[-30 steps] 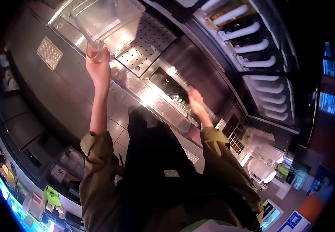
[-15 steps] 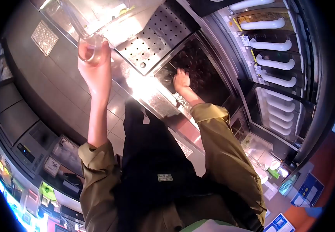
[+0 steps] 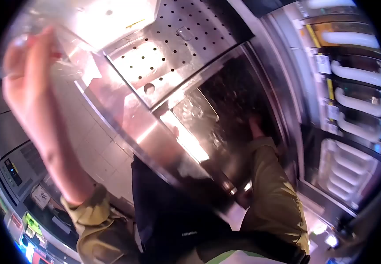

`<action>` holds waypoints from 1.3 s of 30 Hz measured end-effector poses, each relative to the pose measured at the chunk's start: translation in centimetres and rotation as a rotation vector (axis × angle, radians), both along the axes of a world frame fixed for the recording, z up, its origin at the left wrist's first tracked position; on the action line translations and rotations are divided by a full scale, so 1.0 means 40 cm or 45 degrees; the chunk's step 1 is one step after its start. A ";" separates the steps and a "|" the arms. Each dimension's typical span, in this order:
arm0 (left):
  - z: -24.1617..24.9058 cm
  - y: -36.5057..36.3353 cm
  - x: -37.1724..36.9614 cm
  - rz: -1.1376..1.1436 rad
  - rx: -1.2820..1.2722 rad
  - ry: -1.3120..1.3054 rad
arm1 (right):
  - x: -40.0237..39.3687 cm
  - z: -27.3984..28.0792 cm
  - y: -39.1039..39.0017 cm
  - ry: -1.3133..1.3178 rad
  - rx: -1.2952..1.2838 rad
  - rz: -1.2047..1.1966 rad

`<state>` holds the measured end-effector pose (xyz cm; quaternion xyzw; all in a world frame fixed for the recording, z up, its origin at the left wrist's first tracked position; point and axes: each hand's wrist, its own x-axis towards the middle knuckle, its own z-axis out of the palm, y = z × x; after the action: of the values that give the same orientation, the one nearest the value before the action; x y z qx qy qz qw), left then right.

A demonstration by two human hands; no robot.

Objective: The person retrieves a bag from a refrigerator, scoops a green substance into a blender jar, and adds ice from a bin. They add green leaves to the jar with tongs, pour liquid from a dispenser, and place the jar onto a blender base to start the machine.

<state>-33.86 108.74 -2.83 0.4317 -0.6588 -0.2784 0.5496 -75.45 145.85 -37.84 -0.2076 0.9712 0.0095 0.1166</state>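
My left hand [image 3: 30, 64] is raised at the upper left, smeared by motion, its fingers curled around a clear plastic container [image 3: 69, 50]. Most of that container blends into the glare. My right hand [image 3: 255, 124] reaches down into a dark, wet-looking basin [image 3: 239, 83]; its fingers are in shadow and hard to make out. To the left of that hand, a clear rectangular piece [image 3: 195, 109] lies in the basin. Beyond it is a perforated metal panel [image 3: 173, 46], with a brightly lit white container [image 3: 116, 22] above its left part.
A rack of white-handled containers [image 3: 359, 72] stands on the right. The metal counter edge [image 3: 155, 165] runs diagonally before my body. Tiled floor [image 3: 98, 132] shows at left, beside a grey appliance with a small display [image 3: 12, 169].
My left hand has moved left with the clear container, away from the perforated panel. My right hand has gone deeper and further right in the basin. The view has shifted closer.
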 end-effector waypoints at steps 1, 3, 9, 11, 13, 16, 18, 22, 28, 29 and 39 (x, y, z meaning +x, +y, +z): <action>-0.013 -0.008 0.008 -0.006 -0.113 -0.123 | -0.026 -0.035 -0.016 0.022 -0.055 -0.037; -0.042 -0.024 0.008 0.094 -0.185 -0.117 | -0.061 -0.099 -0.055 0.034 -0.181 -0.042; -0.052 -0.079 0.065 -0.278 -0.036 0.067 | -0.043 -0.189 -0.220 -0.015 -0.419 0.168; -0.042 -0.103 0.094 -0.543 0.023 0.118 | -0.009 -0.206 -0.223 0.029 -0.255 0.241; -0.025 -0.142 0.123 -1.169 0.194 0.224 | 0.036 -0.215 -0.243 -0.004 -0.328 0.503; -0.033 -0.025 -0.030 0.075 -0.023 0.270 | 0.137 -0.171 -0.208 -0.133 -0.436 0.907; -0.031 -0.050 0.014 -0.279 -0.040 0.289 | 0.229 -0.044 -0.239 -0.210 -0.040 0.869; -0.016 -0.039 0.002 -0.323 0.027 0.342 | 0.199 -0.160 -0.176 -0.721 -0.622 0.844; -0.009 -0.034 0.004 -0.335 0.125 0.307 | 0.256 -0.010 -0.156 -1.717 -0.657 -0.050; -0.005 -0.032 0.002 -0.340 0.143 0.311 | 0.269 0.031 -0.151 -1.768 -0.697 -0.079; 0.025 0.078 -0.026 -0.059 0.290 0.346 | 0.265 0.308 -0.024 -1.744 -0.950 -0.119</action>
<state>-34.90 111.86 -1.82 0.4341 -0.5526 -0.4196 0.5746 -64.87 144.90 -25.51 -0.1515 0.6294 -0.4531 0.6129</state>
